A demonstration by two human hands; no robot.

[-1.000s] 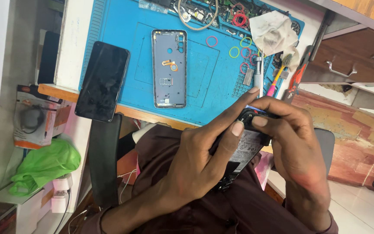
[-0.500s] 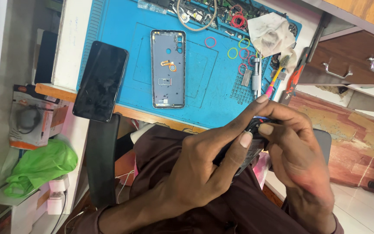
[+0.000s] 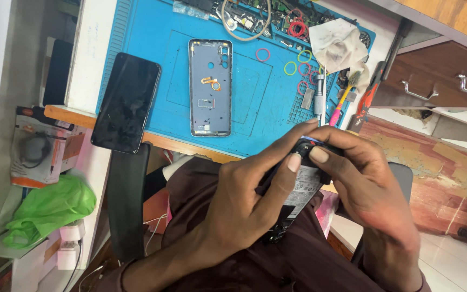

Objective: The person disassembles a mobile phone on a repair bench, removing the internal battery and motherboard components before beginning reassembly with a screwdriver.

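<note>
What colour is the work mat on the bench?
Blue; the work mat shows clearly in the head view, the only view.

Dark maroon-brown garment; left hand (image 3: 244, 216), right hand (image 3: 371, 189) bare.

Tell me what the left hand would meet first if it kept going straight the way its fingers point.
The left hand points up and right, its fingers already on the opened phone body held with the right hand. Beyond that, probably the blue mat's near edge by the metal screwdriver; depth is unclear.
</note>
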